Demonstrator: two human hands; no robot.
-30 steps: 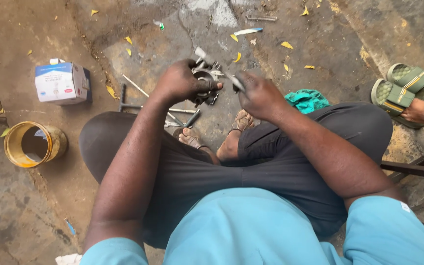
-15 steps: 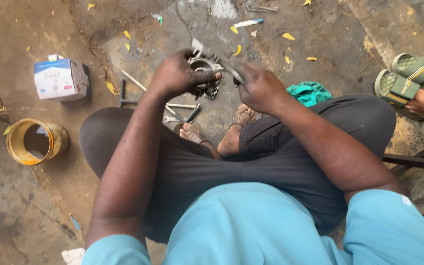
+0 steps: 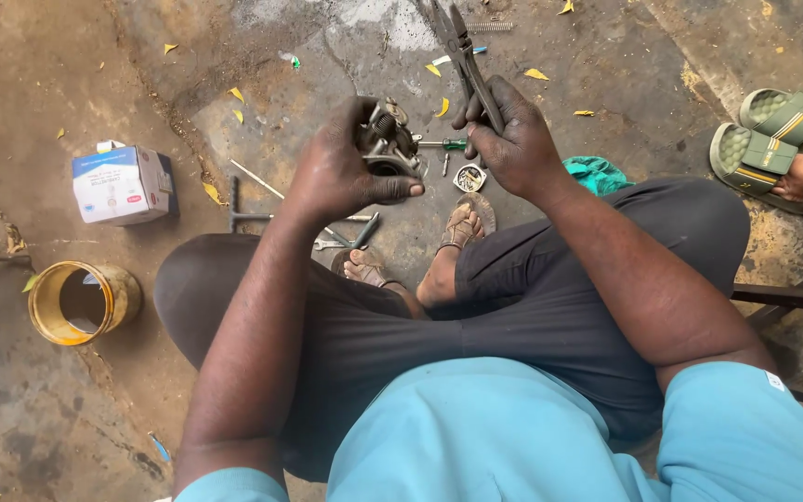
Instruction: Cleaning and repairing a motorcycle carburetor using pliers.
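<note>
Grimy grey metal is what's being gripped here: a carburetor (image 3: pixel 388 144) is clamped in the left hand (image 3: pixel 341 172), fingers wrapped round its near side with the thumb pressed under it. Pliers (image 3: pixel 465 58) are held in the right hand (image 3: pixel 513 139), fingers closed tight on the handles, the jaws pointed up and away past the fingertips. The two hands are kept just apart, carburetor to the left of the right-hand fingers. Below the fingers, on the concrete floor (image 3: pixel 606 65), a green-handled screwdriver (image 3: pixel 440 144) and a small round metal part (image 3: pixel 469 178) can be seen, plus a wrench (image 3: pixel 364 230) nearer the sandalled feet. A teal rag (image 3: pixel 597 174) is tucked just right of the right wrist. Well off to the left of the left fingers, a white-and-blue box (image 3: pixel 123 184) and a yellow can (image 3: pixel 81 302) are parked. Green sandals (image 3: pixel 773 135) are seen far right.
</note>
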